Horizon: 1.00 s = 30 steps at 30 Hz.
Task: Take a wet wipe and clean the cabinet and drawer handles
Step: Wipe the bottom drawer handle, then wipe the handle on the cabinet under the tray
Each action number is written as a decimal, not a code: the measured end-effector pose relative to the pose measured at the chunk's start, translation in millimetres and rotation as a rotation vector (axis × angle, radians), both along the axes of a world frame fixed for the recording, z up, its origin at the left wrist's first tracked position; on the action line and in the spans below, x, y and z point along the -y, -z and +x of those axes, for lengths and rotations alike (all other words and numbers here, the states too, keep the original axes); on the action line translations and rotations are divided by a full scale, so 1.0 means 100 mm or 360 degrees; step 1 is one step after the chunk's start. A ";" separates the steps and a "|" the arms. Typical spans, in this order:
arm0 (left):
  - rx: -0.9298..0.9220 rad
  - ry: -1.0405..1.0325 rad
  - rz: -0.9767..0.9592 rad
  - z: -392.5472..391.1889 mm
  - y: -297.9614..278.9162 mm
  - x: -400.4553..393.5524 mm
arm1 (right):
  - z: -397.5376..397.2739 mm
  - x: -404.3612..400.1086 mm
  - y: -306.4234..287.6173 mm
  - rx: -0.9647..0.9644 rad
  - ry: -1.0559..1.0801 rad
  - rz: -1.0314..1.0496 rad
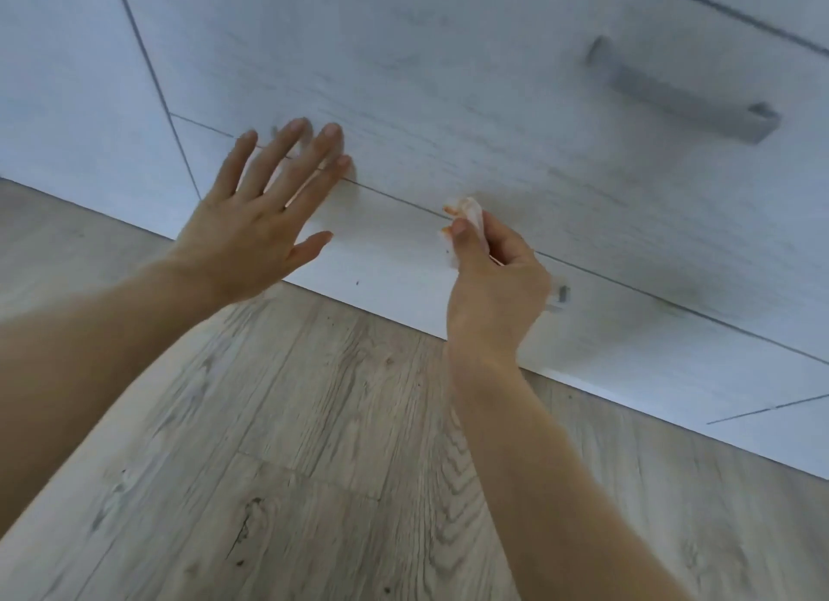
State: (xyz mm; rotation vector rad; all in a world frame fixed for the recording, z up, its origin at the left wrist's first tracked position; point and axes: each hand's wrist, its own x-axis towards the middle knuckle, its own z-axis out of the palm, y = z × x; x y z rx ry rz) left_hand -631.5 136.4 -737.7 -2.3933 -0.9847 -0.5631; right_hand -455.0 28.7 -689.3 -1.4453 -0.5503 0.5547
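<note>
Cabinet [448,84] front, pale wood grain, fills upper frame; plank floor [314,466] below. Drawer handle [682,91], grey bar, upper right, well apart from both hands. Left hand [255,219] fingers straight and spread, tips at the drawer seam. Right hand [493,286] fingers curled, pinching crumpled wet wipe [471,210] against the lower drawer front, close to the seam

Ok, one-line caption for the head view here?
Right hand pinches a wet wipe against the lower drawer front; open left hand braces beside it; bar handle above.
</note>
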 end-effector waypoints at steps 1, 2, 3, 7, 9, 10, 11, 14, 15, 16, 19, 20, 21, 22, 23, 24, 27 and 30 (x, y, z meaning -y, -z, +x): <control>-0.0018 -0.0045 -0.0071 -0.08 -0.11 0.05 | -0.02 -0.02 -0.08 0.0016 -0.0078 -0.0046; -0.0029 -0.0093 -0.0151 -0.14 -0.23 0.11 | -0.04 -0.04 -0.18 0.0040 -0.0154 -0.0098; -0.0052 -0.0141 -0.0236 -0.20 -0.38 0.18 | -0.07 -0.06 -0.28 0.0049 -0.0224 -0.0154; -0.0299 -0.0355 -0.0596 -0.41 -1.08 0.49 | -0.26 -0.04 -0.86 0.0019 -0.0462 -0.0332; -0.0402 -0.0514 -0.0729 -0.51 -1.47 0.61 | -0.36 -0.01 -1.23 0.0011 -0.0535 -0.0427; -0.0426 -0.0575 -0.0776 -0.56 -1.68 0.66 | -0.41 0.00 -1.45 0.0007 -0.0567 -0.0464; -0.0432 -0.0618 -0.0813 -0.61 -1.91 0.70 | -0.46 0.00 -1.69 0.0001 -0.0603 -0.0494; -0.0441 -0.0684 -0.0860 -0.71 -2.69 0.83 | -0.61 0.02 -2.51 0.0000 -0.0732 -0.0547; -0.0441 -0.0702 -0.0864 -0.75 -2.98 0.87 | -0.66 0.03 -2.82 0.0007 -0.0774 -0.0552; -0.0439 -0.0726 -0.0873 -0.78 -3.29 0.91 | -0.70 0.04 -3.14 0.0004 -0.0810 -0.0548; -0.0345 -0.0758 -0.0876 -0.90 -4.27 1.02 | -0.85 0.06 -4.13 0.0026 -0.0915 -0.0550; -0.0308 -0.0763 -0.0877 -0.93 -4.60 1.05 | -0.90 0.05 -4.46 0.0025 -0.0949 -0.0546; -0.0271 -0.0767 -0.0843 -0.99 -4.98 1.08 | -0.96 0.03 -4.83 0.0002 -0.0990 -0.0516; -0.0243 -0.0764 -0.0821 -1.02 -5.24 1.10 | -1.02 0.03 -5.09 -0.0025 -0.1022 -0.0482; -0.0210 -0.0778 -0.0801 -1.05 -5.46 1.09 | -1.07 0.01 -5.33 -0.0020 -0.1042 -0.0444; -0.0156 -0.0794 -0.0797 -1.12 -5.75 1.08 | -1.16 -0.03 -5.63 0.0010 -0.1050 -0.0412; -0.0082 -0.0826 -0.0745 -1.38 -6.35 1.01 | -1.49 -0.14 -6.29 0.0129 -0.1032 -0.0363; -0.0073 -0.0807 -0.0638 -1.79 -6.72 0.87 | -1.95 -0.30 -6.70 0.0258 -0.1008 -0.0342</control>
